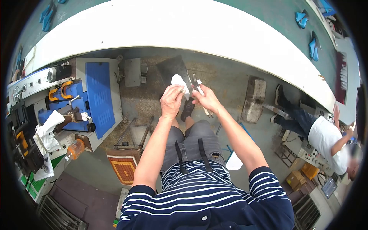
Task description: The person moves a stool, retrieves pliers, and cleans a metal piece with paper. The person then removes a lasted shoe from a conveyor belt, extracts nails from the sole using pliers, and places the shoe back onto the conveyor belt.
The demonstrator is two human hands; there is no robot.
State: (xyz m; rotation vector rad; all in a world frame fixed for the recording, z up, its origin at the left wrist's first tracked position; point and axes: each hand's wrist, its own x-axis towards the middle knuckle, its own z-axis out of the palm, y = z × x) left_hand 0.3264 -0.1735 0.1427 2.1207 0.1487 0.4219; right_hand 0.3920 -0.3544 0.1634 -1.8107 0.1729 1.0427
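Observation:
My left hand is closed, its thumb and fingers pinching the lower edge of a white, rounded, palm-sized piece. What the piece is made of I cannot tell. Close beside it, my right hand is wrapped round a pair of pincers. Their dark jaws point up and away from me, and two pale handle ends stick out below the hand. The jaws are near the white piece, apart from it as far as I can see. Both hands are held over the floor, short of the long white table edge.
Beyond the white edge runs a green conveyor belt with blue shoe-shaped pieces. At left stands a blue machine with an orange bottle nearby. A stool is by my left side. A co-worker works at right.

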